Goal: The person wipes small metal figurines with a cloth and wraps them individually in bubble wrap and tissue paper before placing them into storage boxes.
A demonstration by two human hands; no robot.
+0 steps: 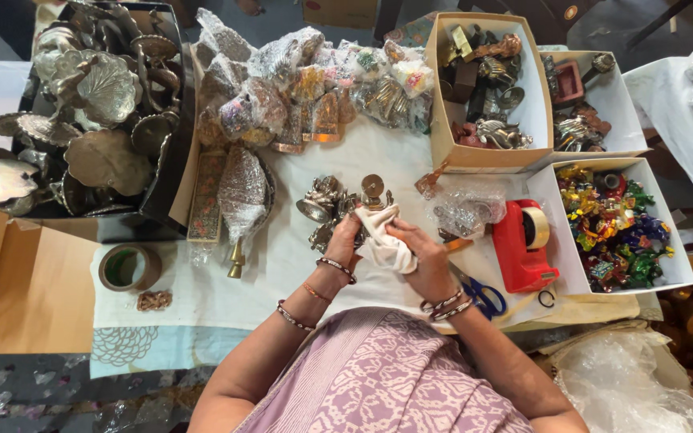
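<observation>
Fingers of both hands, left hand (pixel 344 239) and right hand (pixel 420 255), grasp a white cloth (pixel 382 238) around a brass figurine (pixel 374 192); at right, a white box (pixel 687 265) holds colourful ornaments (pixel 613 226).

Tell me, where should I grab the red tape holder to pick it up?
Grip the red tape dispenser around its low, narrow front end, coming from above. The tape roll sits at the far end, and the white box stands close on its right, so that nearer, barer part is probably easiest.

A craft packing workspace is indicated: brass ornaments (pixel 98 120), wrapped figurines (pixel 306 88), sorted boxes (pixel 483 156) and a tape dispenser (pixel 523 244) are laid out.
</observation>
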